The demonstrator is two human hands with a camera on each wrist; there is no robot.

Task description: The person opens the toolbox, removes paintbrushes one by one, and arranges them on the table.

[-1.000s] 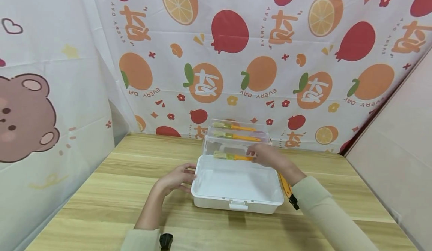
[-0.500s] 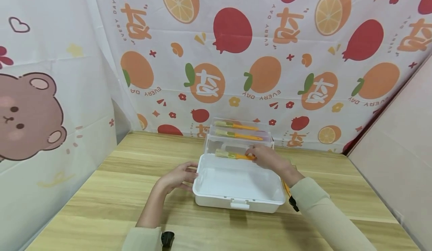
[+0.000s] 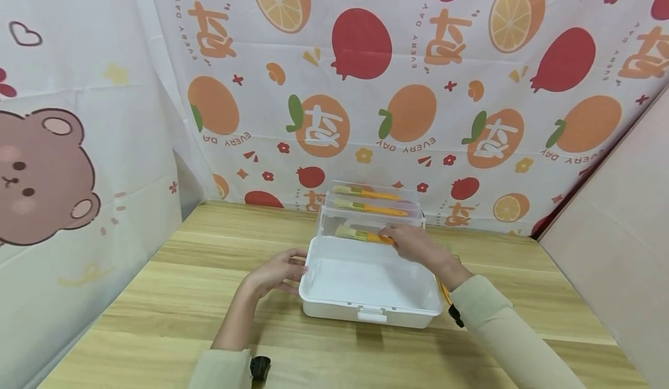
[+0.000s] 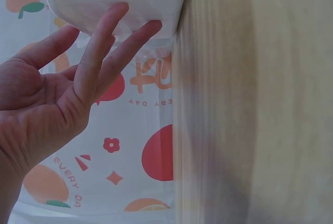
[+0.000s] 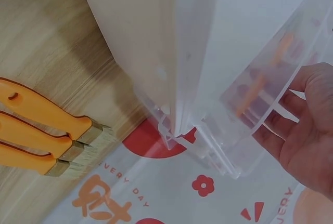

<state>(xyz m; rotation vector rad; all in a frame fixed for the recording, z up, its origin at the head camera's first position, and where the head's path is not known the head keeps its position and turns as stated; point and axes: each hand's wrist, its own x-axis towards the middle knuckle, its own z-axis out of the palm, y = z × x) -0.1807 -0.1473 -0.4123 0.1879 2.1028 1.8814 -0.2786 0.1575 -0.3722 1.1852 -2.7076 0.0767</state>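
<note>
Two hands (image 3: 277,272) (image 3: 415,245): left against white box (image 3: 334,309), right on orange-handled brush (image 3: 360,236)

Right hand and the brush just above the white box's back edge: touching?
Touching: the head view shows the right hand pinching the brush by its orange end.

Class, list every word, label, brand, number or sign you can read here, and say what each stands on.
"EVERY DAY": sideways, beside large orange characters on the fruit-print cloth.
"EVERY DAY": upside down, curved under printed oranges; the leftmost shows only "EVERY DA".
The orange characters and white ones, same cloth: too stylised to read surely.
White box, brushes: no readable label, brand or number.
</note>
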